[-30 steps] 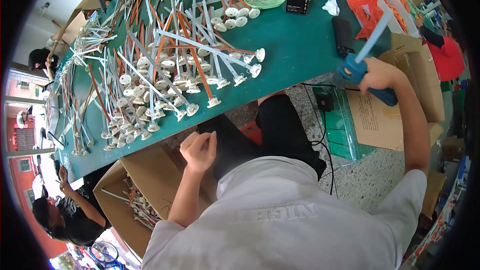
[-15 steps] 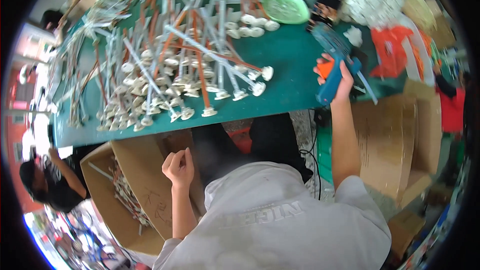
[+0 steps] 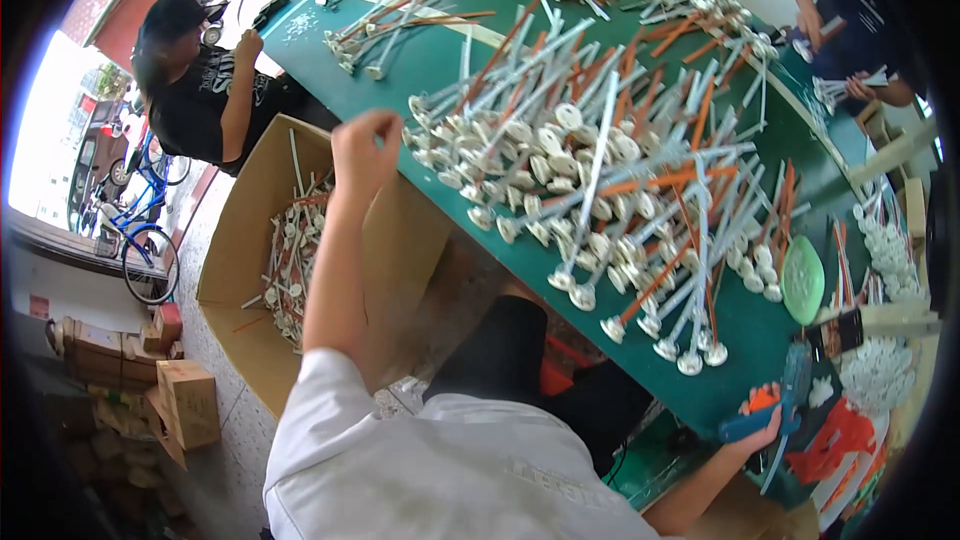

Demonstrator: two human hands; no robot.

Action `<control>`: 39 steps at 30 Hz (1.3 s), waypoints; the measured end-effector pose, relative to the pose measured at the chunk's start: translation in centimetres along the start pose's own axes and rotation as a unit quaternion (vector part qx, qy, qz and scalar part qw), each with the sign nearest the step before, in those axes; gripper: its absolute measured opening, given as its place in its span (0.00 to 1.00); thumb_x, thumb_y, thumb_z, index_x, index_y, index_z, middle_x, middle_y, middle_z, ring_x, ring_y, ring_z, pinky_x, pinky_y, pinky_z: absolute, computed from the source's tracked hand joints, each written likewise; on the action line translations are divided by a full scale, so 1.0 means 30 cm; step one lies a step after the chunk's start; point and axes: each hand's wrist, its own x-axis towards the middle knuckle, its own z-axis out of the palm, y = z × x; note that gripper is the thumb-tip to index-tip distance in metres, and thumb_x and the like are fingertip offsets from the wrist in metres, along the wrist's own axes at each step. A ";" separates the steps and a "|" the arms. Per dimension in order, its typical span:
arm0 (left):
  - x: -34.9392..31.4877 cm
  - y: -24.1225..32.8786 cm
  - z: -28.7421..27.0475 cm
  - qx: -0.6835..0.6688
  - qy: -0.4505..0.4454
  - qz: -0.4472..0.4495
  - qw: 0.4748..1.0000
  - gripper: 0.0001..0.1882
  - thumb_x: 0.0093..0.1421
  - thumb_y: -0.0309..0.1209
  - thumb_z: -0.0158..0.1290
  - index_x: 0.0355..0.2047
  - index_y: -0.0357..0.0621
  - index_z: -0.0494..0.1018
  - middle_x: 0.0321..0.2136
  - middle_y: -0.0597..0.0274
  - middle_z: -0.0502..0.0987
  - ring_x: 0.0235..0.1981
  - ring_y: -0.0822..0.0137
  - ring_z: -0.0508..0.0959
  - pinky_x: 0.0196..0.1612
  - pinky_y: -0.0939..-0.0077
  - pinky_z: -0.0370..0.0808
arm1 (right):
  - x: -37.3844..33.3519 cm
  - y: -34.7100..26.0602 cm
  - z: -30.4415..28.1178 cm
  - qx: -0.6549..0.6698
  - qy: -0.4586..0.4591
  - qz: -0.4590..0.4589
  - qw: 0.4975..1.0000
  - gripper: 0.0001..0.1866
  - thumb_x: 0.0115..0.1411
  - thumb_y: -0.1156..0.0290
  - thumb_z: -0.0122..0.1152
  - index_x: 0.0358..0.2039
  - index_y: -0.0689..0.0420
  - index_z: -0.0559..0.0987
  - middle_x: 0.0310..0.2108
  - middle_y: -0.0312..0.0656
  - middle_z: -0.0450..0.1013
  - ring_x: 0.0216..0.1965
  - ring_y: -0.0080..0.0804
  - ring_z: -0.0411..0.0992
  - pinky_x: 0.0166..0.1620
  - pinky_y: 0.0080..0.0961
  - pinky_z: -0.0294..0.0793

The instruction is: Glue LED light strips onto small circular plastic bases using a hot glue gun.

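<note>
My left hand is raised at the table's left edge, above the rim of a cardboard box. Its fingers are curled together; anything inside them is hidden. At the lower right, my right hand grips a blue glue gun with an orange trigger and a pale stick jutting from it. Between my hands, a large heap of grey and orange strips with white round discs on their ends covers the green table. More such pieces lie inside the box.
A light green dish and a red plastic bag lie near the glue gun. One person in black is beside the box; another in dark blue handles strips across the table. Smaller cartons stand on the floor at left.
The view has swung left, bringing the box interior and both people into sight. My left hand has risen from near my lap to above the box. My right hand still holds the glue gun.
</note>
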 end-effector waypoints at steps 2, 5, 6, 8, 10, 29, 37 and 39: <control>0.193 -0.262 0.090 0.069 -0.032 -0.008 0.997 0.08 0.56 0.28 0.59 0.36 0.39 0.81 0.30 0.50 0.82 0.32 0.53 0.83 0.38 0.61 0.78 | 0.016 -0.007 -0.022 -0.013 -0.001 -0.011 1.000 0.26 0.68 0.59 0.54 0.59 0.63 0.63 0.49 0.44 0.65 0.45 0.38 0.67 0.29 0.24 0.74; 0.378 -0.529 0.226 0.195 -0.073 -0.019 0.978 0.14 0.59 0.29 0.55 0.45 0.42 0.80 0.41 0.47 0.82 0.42 0.49 0.82 0.46 0.55 0.78 | 0.010 -0.024 -0.034 -0.033 0.016 -0.003 0.999 0.26 0.69 0.59 0.53 0.60 0.62 0.63 0.49 0.44 0.65 0.47 0.38 0.67 0.30 0.26 0.75; 0.430 -0.578 0.272 0.226 -0.103 -0.063 0.967 0.16 0.59 0.28 0.54 0.48 0.44 0.78 0.44 0.47 0.80 0.46 0.47 0.81 0.48 0.54 0.77 | -0.001 -0.034 -0.055 -0.030 -0.002 0.001 1.000 0.26 0.69 0.59 0.53 0.59 0.62 0.63 0.50 0.44 0.66 0.48 0.40 0.69 0.30 0.27 0.76; 0.554 -0.651 0.391 0.274 -0.127 -0.063 0.951 0.21 0.60 0.26 0.50 0.54 0.48 0.75 0.49 0.48 0.78 0.50 0.45 0.79 0.52 0.52 0.77 | -0.094 -0.025 -0.102 -0.037 0.032 -0.014 0.999 0.26 0.69 0.59 0.53 0.60 0.61 0.63 0.51 0.44 0.67 0.48 0.40 0.70 0.30 0.27 0.76; 0.611 -0.724 0.462 0.346 -0.104 -0.020 0.932 0.21 0.61 0.25 0.49 0.55 0.50 0.75 0.50 0.47 0.78 0.51 0.45 0.78 0.53 0.52 0.76 | -0.114 -0.033 -0.086 -0.083 0.064 -0.023 0.994 0.26 0.68 0.57 0.53 0.59 0.60 0.65 0.50 0.44 0.70 0.46 0.40 0.73 0.30 0.28 0.76; 0.529 -0.218 0.181 -0.230 0.130 -0.052 0.963 0.11 0.65 0.28 0.58 0.44 0.33 0.81 0.37 0.59 0.85 0.38 0.72 0.82 0.41 0.76 0.78 | -0.029 0.019 0.232 -0.062 0.198 -0.041 0.977 0.21 0.64 0.61 0.56 0.53 0.61 0.73 0.45 0.46 0.74 0.43 0.43 0.77 0.30 0.27 0.75; -0.430 0.961 0.088 -0.493 -0.258 -0.050 0.830 0.06 0.60 0.16 0.60 0.38 0.30 0.81 0.35 0.55 0.84 0.36 0.70 0.84 0.42 0.78 0.80 | -0.184 0.051 0.272 0.070 0.087 -0.119 0.987 0.21 0.53 0.75 0.57 0.50 0.59 0.73 0.56 0.48 0.72 0.66 0.50 0.63 0.68 0.53 0.59; -0.549 1.061 0.145 -0.474 -0.284 0.030 0.833 0.07 0.60 0.16 0.59 0.38 0.32 0.81 0.30 0.55 0.85 0.32 0.69 0.85 0.37 0.79 0.80 | -0.283 0.079 0.334 0.079 0.107 -0.100 0.986 0.23 0.50 0.77 0.58 0.50 0.59 0.73 0.53 0.50 0.73 0.64 0.50 0.65 0.67 0.53 0.62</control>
